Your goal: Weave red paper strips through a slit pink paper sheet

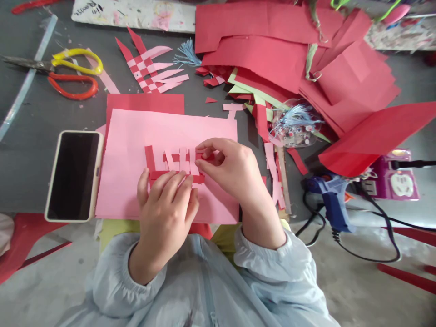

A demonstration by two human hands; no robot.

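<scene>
A small weave of red and pink paper strips lies on a pink paper sheet at the table's front. My left hand rests flat on the weave's lower edge, fingers stretched out and pressing the strips down. At the weave's right end, my right hand pinches a red strip between thumb and fingers. A red sheet lies under the pink one.
A phone lies left of the pink sheet. Scissors and a finished woven piece lie at the back left. Red paper sheets pile up at the back right. A blue glue gun with cable lies right.
</scene>
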